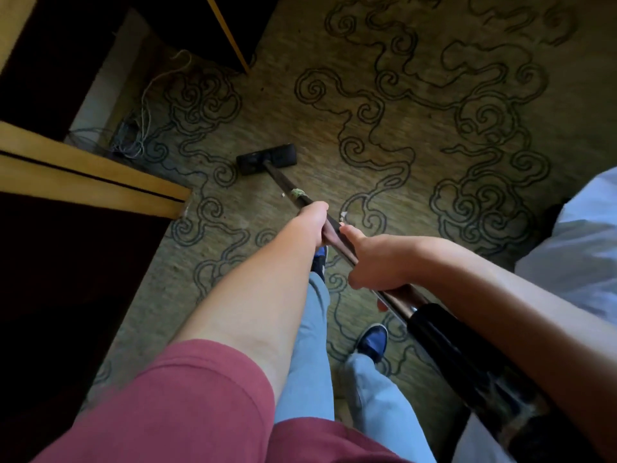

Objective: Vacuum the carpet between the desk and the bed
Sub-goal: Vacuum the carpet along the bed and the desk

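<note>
A black vacuum floor head (267, 159) lies flat on the olive carpet (417, 135), which has dark swirl patterns. A dark metal wand (283, 185) runs from the head back toward me. My left hand (312, 225) is wrapped around the wand, further down it. My right hand (377, 260) grips the wand closer to me, just above the black hose cuff (440, 332). The head sits just off the corner of the wooden desk (100, 182) at the left.
Loose cables (140, 128) lie tangled on the floor under the desk. A dark furniture panel with a yellow edge (230, 35) stands at the top. White bedding (581, 235) fills the right edge. My blue shoes (372, 342) stand on the carpet below my hands.
</note>
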Demonstrator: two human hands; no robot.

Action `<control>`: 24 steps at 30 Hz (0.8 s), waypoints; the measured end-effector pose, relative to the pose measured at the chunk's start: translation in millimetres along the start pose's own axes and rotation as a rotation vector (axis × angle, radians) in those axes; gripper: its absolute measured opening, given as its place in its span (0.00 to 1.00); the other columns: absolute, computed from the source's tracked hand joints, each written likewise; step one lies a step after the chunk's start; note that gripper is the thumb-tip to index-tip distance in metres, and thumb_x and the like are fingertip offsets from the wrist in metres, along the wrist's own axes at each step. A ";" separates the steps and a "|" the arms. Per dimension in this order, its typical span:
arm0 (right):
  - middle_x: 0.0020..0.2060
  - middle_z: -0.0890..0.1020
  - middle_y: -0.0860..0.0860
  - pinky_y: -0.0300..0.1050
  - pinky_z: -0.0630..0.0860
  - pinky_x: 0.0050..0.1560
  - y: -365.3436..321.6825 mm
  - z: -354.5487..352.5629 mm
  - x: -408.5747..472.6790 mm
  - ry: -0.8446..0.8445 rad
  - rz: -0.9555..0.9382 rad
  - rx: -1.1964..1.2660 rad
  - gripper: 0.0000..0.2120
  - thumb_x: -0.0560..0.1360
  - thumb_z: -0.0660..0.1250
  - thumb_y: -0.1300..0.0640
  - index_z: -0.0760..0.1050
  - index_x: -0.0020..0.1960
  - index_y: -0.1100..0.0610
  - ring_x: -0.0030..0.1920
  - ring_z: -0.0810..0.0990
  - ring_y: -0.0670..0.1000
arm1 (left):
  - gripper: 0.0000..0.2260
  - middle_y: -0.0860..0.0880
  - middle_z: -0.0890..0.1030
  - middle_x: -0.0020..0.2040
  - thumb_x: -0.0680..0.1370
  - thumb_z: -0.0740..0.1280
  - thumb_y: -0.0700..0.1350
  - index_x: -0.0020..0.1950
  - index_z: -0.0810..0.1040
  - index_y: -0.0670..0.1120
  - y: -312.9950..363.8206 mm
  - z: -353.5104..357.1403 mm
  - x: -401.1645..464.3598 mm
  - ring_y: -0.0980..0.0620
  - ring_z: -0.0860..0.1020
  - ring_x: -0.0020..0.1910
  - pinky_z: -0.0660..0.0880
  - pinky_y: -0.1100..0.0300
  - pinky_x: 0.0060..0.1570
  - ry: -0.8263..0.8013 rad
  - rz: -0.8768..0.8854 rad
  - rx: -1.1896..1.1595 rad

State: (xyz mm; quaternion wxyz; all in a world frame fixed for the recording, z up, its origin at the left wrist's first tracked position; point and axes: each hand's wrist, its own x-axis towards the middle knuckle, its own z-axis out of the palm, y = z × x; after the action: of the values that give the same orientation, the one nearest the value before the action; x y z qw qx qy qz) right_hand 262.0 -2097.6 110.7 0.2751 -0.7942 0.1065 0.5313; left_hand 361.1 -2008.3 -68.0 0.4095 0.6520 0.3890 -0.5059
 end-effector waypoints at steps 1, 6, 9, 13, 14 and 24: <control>0.58 0.78 0.59 0.44 0.72 0.42 7.5 17.3 -7.2 0.011 0.010 -0.015 0.44 0.75 0.62 0.56 0.35 0.79 0.51 0.43 0.78 0.55 | 0.11 0.44 0.82 0.43 0.79 0.64 0.51 0.50 0.75 0.43 -19.2 5.8 -4.8 0.45 0.81 0.38 0.80 0.55 0.34 -0.014 0.004 -0.015; 0.58 0.79 0.61 0.42 0.70 0.45 31.1 93.4 -39.2 0.057 0.052 -0.064 0.45 0.74 0.62 0.57 0.35 0.79 0.51 0.49 0.78 0.58 | 0.11 0.43 0.84 0.37 0.80 0.62 0.49 0.50 0.75 0.41 -98.0 25.9 -30.2 0.47 0.84 0.33 0.81 0.56 0.34 -0.062 0.003 -0.042; 0.57 0.78 0.60 0.43 0.71 0.45 37.2 120.0 -59.6 0.041 0.058 -0.024 0.45 0.73 0.62 0.56 0.35 0.79 0.50 0.45 0.76 0.56 | 0.11 0.44 0.80 0.27 0.81 0.62 0.48 0.44 0.72 0.42 -129.3 28.5 -45.4 0.48 0.77 0.16 0.73 0.58 0.15 -0.059 -0.015 -0.032; 0.56 0.78 0.59 0.43 0.72 0.45 38.2 150.5 -80.3 0.046 0.086 0.004 0.44 0.74 0.62 0.55 0.36 0.79 0.50 0.43 0.76 0.55 | 0.11 0.46 0.79 0.36 0.81 0.63 0.49 0.46 0.72 0.42 -162.3 29.9 -60.3 0.47 0.80 0.27 0.75 0.61 0.26 -0.074 -0.006 0.044; 0.55 0.79 0.58 0.43 0.70 0.45 36.9 158.6 -86.2 0.047 0.089 0.001 0.44 0.74 0.62 0.55 0.36 0.79 0.50 0.44 0.76 0.55 | 0.11 0.46 0.79 0.37 0.81 0.63 0.50 0.48 0.72 0.42 -170.7 29.6 -62.8 0.46 0.79 0.31 0.76 0.59 0.32 -0.079 -0.003 0.070; 0.60 0.78 0.60 0.44 0.76 0.38 25.4 260.9 -142.3 0.055 0.186 0.190 0.46 0.73 0.65 0.56 0.38 0.79 0.46 0.36 0.78 0.52 | 0.09 0.45 0.76 0.41 0.81 0.63 0.49 0.48 0.72 0.43 -273.5 19.8 -96.5 0.47 0.77 0.36 0.79 0.53 0.43 -0.178 0.031 0.196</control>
State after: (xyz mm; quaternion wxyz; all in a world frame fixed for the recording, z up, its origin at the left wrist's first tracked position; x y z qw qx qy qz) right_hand -13.3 -1992.6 156.8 0.2957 -0.7654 0.2369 0.5202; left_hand 84.4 -1936.6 -15.0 0.3845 0.6474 0.2894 -0.5910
